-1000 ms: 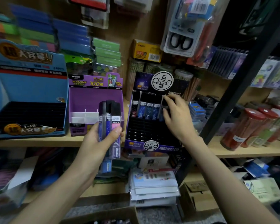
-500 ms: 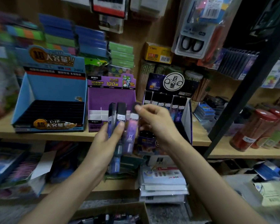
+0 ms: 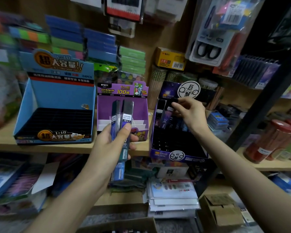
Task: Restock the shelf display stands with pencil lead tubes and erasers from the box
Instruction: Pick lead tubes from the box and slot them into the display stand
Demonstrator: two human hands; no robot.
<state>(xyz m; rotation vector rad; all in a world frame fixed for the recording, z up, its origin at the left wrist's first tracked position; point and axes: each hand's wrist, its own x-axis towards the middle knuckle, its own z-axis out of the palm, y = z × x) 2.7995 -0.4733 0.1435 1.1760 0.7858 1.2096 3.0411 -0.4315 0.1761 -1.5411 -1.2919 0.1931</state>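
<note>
A pale wooden shelf [image 3: 40, 147] runs across the view against a wooden back wall hung with blurred packs of coloured sticky notes [image 3: 99, 44] and a carded pair of scissors [image 3: 207, 49]. Three card stands sit side by side on the shelf. The blue display stand [image 3: 60, 98] is on the left, with its dark slotted tray showing. The purple display stand [image 3: 123, 91] is in the middle, with white dividers inside. The dark display stand [image 3: 175, 143] is on the right, with a row of tubes [image 3: 180, 123] standing in its back slots and bare black slots in front of them. The left hand [image 3: 107, 147] is raised in front of the purple stand, its grip closed around a bunch of lead tubes [image 3: 124, 118] held upright, the thumb lying across their front. The right hand [image 3: 190, 113] is over the back of the dark stand, its grip pinching the capped top of a purple tube [image 3: 165, 117] that tilts with its lower end down among the back row. Behind the stands are a yellow box [image 3: 171, 59] and tubs of pencils. To the right a black upright post [image 3: 259, 105] slants across the shelving, and beyond it red-lidded jars [image 3: 272, 140] stand on the same shelf. A lower shelf holds a stack of flat plastic-wrapped packs [image 3: 171, 194]. Just right of them is a small brown carton [image 3: 222, 211], and the rim of an open cardboard box [image 3: 124, 223] shows at the bottom edge, its contents too blurred to tell.
</note>
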